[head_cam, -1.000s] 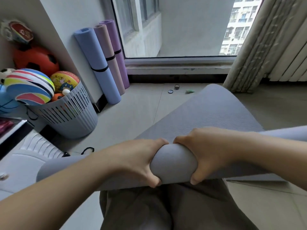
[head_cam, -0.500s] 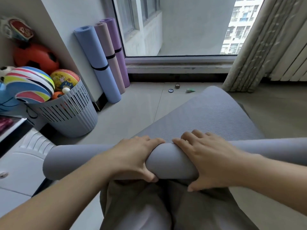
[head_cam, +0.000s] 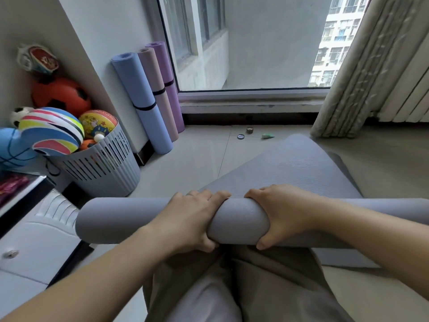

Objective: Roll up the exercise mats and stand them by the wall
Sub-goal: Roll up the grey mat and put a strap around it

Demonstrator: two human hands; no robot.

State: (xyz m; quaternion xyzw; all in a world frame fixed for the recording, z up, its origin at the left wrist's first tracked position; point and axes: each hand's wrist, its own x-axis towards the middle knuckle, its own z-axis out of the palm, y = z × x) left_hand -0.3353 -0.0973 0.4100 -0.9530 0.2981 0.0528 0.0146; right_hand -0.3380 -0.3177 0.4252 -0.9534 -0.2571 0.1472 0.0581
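Grey mat [head_cam: 241, 219]: half rolled; the thick roll lies crosswise at the floor's near edge, the flat rest stretching toward the window.
Blue mat [head_cam: 139, 98]: rolled, black-strapped, upright against the wall, floor's far left corner.
Pink mat [head_cam: 152, 75]: likewise, touching the blue mat.
Purple mat [head_cam: 166, 66]: likewise, nearest the window.

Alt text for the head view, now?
The left hand and right hand grip a partly rolled grey mat side by side at its middle, over the person's lap. Three rolled mats stand against the wall beside a basket of balls.

rolled mats [head_cam: 144, 101] against wall [head_cam: 97, 43], left | basket [head_cam: 104, 173] before them | half-rolled mat [head_cam: 290, 168] centre | curtain [head_cam: 359, 66] right
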